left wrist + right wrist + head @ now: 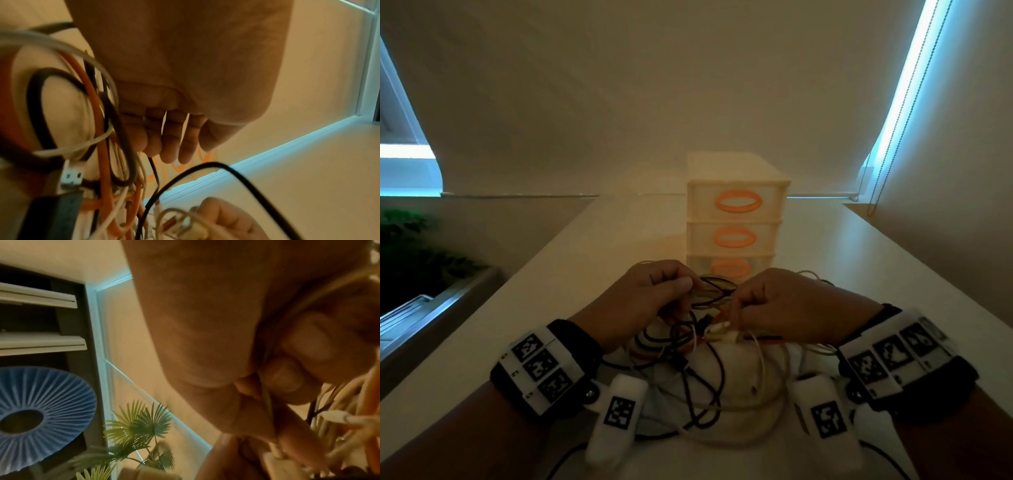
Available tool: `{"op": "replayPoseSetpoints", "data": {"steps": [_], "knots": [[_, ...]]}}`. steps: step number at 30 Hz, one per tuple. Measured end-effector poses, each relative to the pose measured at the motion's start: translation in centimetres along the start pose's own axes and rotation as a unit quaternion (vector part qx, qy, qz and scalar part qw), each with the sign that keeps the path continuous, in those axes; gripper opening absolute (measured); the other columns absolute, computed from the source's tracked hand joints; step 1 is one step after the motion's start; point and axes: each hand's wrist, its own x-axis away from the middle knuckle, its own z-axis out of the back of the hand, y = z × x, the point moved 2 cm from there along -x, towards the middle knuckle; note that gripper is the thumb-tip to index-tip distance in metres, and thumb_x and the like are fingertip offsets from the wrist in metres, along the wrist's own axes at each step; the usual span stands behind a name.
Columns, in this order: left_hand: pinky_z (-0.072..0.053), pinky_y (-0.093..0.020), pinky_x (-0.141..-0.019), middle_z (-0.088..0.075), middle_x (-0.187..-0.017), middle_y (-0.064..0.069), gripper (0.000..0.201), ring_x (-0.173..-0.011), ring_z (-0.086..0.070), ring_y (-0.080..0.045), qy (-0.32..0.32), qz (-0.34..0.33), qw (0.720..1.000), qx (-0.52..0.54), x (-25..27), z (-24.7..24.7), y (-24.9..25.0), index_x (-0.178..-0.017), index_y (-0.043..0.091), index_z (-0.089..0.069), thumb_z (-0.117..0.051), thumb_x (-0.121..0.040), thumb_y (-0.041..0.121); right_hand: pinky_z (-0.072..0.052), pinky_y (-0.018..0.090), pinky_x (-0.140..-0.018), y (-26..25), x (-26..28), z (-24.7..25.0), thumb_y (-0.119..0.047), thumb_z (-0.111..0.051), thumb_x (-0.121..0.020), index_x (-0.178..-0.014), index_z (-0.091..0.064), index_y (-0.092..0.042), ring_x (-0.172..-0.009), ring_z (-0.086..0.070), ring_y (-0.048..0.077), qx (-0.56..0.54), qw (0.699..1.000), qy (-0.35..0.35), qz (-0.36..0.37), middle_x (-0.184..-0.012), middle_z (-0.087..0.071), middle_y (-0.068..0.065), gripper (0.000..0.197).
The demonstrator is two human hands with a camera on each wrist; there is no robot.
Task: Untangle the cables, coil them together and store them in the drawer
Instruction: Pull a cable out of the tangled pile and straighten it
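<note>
On the white table [524,308], a three-drawer plastic organizer [736,219] with orange oval handles stands just behind both hands. Between them hangs a tangle of black, white and orange cables [709,349]; the left hand [650,294] and right hand [787,305] each pinch strands. A potted plant [410,246] sits far left.

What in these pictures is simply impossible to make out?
- Head view: the bottom drawer is half hidden behind both hands.
- Left wrist view: the cables are motion-blurred; how many there are is unclear.
- Right wrist view: the right hand fills the frame, hiding the table.
</note>
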Motion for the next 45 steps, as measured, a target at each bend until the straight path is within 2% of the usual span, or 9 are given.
{"op": "replayPoseSetpoints", "data": {"steps": [3, 9, 13, 19, 26, 32, 38, 42, 45], "knots": [[-0.052, -0.041, -0.075, -0.067, -0.079, -0.012, 0.030, -0.076, -0.062, -0.026, 0.000, -0.009, 1.000, 0.010, 0.0, -0.3, 0.1, -0.097, 0.012, -0.074, -0.046, -0.107, 0.018, -0.036, 0.024, -0.042, 0.0, -0.1, -0.1, -0.009, -0.053, -0.095, -0.077, -0.065, -0.008, -0.038, -0.042, 0.010, -0.164, 0.986, -0.012, 0.002, -0.049, -0.051, -0.002, 0.022], [-0.050, -0.042, -0.077, -0.067, -0.080, -0.004, 0.039, -0.078, -0.062, -0.023, 0.010, -0.022, 0.999, 0.027, 0.1, -0.3, 0.5, -0.097, 0.019, -0.074, -0.039, -0.108, 0.034, -0.013, 0.020, -0.040, 1.5, -0.4, 1.5, -0.020, -0.051, -0.094, -0.097, -0.061, -0.009, -0.041, -0.020, 0.008, -0.568, 0.819, 0.036, 0.074, -0.063, -0.038, 0.003, 0.014], [-0.051, -0.029, -0.086, -0.073, -0.105, 0.002, 0.029, -0.102, -0.068, -0.016, -0.025, -0.060, 0.996, 0.063, 0.2, -0.8, 1.2, -0.115, 0.020, -0.070, -0.046, -0.104, 0.031, -0.019, 0.018, -0.038, 0.9, -0.9, -0.5, -0.018, -0.057, -0.092, -0.096, -0.067, -0.007, -0.042, -0.022, 0.010, -0.449, 0.893, 0.020, 0.028, -0.056, -0.032, 0.003, 0.015], [-0.049, -0.048, -0.091, -0.068, -0.078, -0.012, 0.049, -0.089, -0.065, -0.043, -0.087, -0.088, 0.991, 0.047, 0.0, 0.1, 0.8, -0.064, -0.006, -0.062, -0.044, -0.094, 0.028, -0.023, 0.017, -0.036, 0.0, -2.6, -0.8, -0.018, -0.042, -0.104, -0.094, -0.048, -0.011, -0.042, -0.026, 0.010, -0.532, 0.835, 0.138, 0.032, -0.063, -0.042, 0.003, 0.014], [-0.051, -0.033, -0.090, -0.069, -0.102, 0.011, 0.041, -0.099, -0.065, -0.009, -0.028, -0.081, 0.996, 0.004, 0.4, -1.5, 2.0, -0.112, 0.026, -0.066, -0.047, -0.094, 0.057, -0.029, 0.017, -0.034, -2.5, -3.5, -2.5, -0.017, -0.052, -0.102, -0.094, -0.052, -0.009, -0.032, -0.037, 0.006, -0.421, 0.890, 0.169, 0.045, -0.051, -0.051, 0.000, 0.012], [-0.045, -0.067, -0.094, -0.064, -0.099, -0.017, 0.081, -0.092, -0.060, -0.035, -0.021, -0.028, 0.998, 0.047, 0.6, -2.2, 2.1, -0.120, 0.009, -0.059, -0.047, -0.085, 0.081, -0.037, 0.022, -0.039, -3.0, -3.5, -2.6, -0.017, -0.054, -0.100, -0.090, -0.056, -0.018, -0.040, -0.049, 0.005, -0.356, 0.917, 0.173, 0.055, -0.063, -0.063, 0.008, 0.010], [-0.040, -0.064, -0.108, -0.061, -0.126, -0.032, 0.054, -0.120, -0.059, -0.047, 0.006, 0.033, 0.982, 0.186, 0.1, -2.6, 1.5, -0.115, 0.008, -0.070, -0.054, -0.092, 0.054, -0.057, 0.047, -0.057, -3.2, -3.1, -3.2, -0.012, -0.051, -0.097, -0.105, -0.045, -0.028, -0.072, -0.068, 0.024, -0.138, 0.961, 0.201, 0.131, -0.084, -0.067, 0.008, 0.019], [-0.046, -0.062, -0.099, -0.060, -0.117, -0.039, 0.057, -0.104, -0.062, -0.051, 0.048, 0.007, 0.987, 0.151, 0.2, -1.8, 1.7, -0.110, 0.010, -0.074, -0.048, -0.095, 0.059, -0.059, 0.039, -0.058, -3.4, -3.1, -3.6, -0.014, -0.053, -0.100, -0.116, -0.044, -0.026, -0.076, -0.070, 0.018, -0.179, 0.950, 0.207, 0.152, -0.091, -0.070, 0.004, 0.022], [-0.047, -0.040, -0.070, -0.071, -0.099, -0.026, 0.052, -0.075, -0.064, -0.026, 0.081, 0.012, 0.980, 0.183, 0.0, -1.2, 1.4, -0.114, 0.007, -0.073, -0.040, -0.105, 0.046, -0.057, 0.025, -0.058, -3.2, -3.4, -3.8, -0.007, -0.055, -0.099, -0.120, -0.042, -0.023, -0.071, -0.070, 0.011, -0.300, 0.926, 0.192, 0.121, -0.092, -0.072, -0.002, 0.029]]}}
